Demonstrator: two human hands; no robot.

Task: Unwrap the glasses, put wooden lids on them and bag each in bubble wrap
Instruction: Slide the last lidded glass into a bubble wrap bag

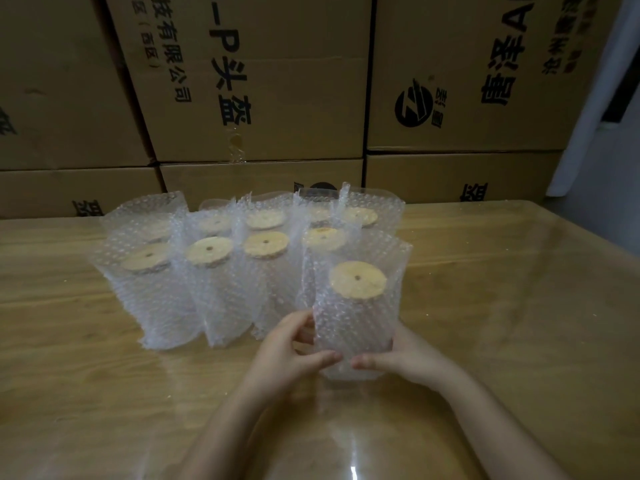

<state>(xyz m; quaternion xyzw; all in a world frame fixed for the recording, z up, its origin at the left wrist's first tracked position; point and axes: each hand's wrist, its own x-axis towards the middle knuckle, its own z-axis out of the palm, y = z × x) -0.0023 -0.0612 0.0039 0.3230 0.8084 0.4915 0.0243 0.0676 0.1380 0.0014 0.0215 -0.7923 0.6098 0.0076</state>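
A glass in a bubble wrap bag [353,327] stands upright near the table's front middle, its round wooden lid [357,280] with a small centre hole showing through the open top. My left hand [294,351] grips the bag's lower left side, and my right hand [398,362] grips its lower right side. Behind it, several more bagged glasses with wooden lids [207,251] stand in two rows.
The wooden table [519,306] has a glossy top and spreads out on both sides of the group. Stacked cardboard boxes [263,81] with printed characters form a wall right behind the table. A white curtain [602,133] hangs at the far right.
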